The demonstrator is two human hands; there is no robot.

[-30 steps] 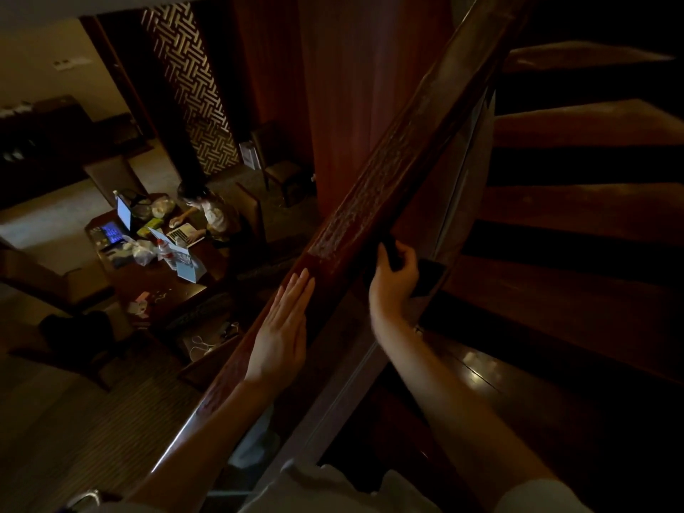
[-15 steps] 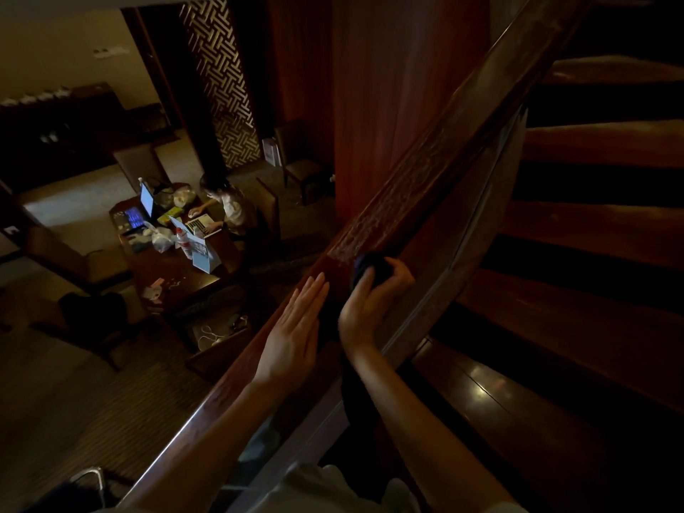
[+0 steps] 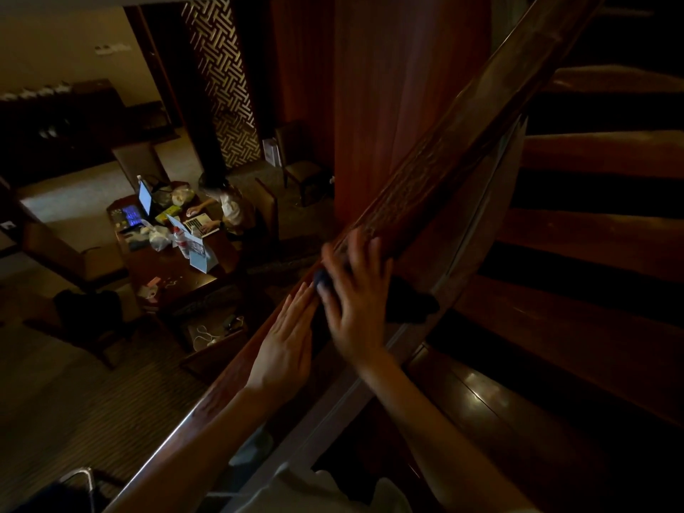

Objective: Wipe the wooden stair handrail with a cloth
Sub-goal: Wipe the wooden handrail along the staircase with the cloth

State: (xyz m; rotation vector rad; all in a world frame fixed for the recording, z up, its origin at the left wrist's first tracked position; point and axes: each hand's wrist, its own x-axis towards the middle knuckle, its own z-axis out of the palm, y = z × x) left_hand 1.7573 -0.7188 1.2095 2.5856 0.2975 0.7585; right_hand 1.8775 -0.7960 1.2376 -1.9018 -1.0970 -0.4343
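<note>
1. The wooden handrail (image 3: 444, 153) is running diagonally from lower left to upper right, with the dark stair treads (image 3: 599, 231) lying along its right side.
2. The left hand (image 3: 285, 342) is resting flat on top of the handrail. Its fingers are lying straight and close together, holding nothing.
3. The right hand (image 3: 357, 301) is lying on the handrail just above the left hand, close to the left fingertips, and is showing motion blur.
4. The right hand's fingers (image 3: 374, 261) are lying spread apart and extended over the top of the rail. As far as the blur allows, they are pressing the cloth down rather than closing around it.
5. The cloth (image 3: 411, 301) is dark and is sitting on the handrail under the right palm. One part is hanging over the stair side of the rail to the right of the hand, and a bluish fold is showing at the hand's left edge.
6. On the floor below, left of the rail, a seated person (image 3: 229, 205) is working at a worktop (image 3: 177, 272) carrying an open laptop (image 3: 146, 201), bags and papers.
7. A lattice screen (image 3: 222, 87) is standing behind that worktop.
</note>
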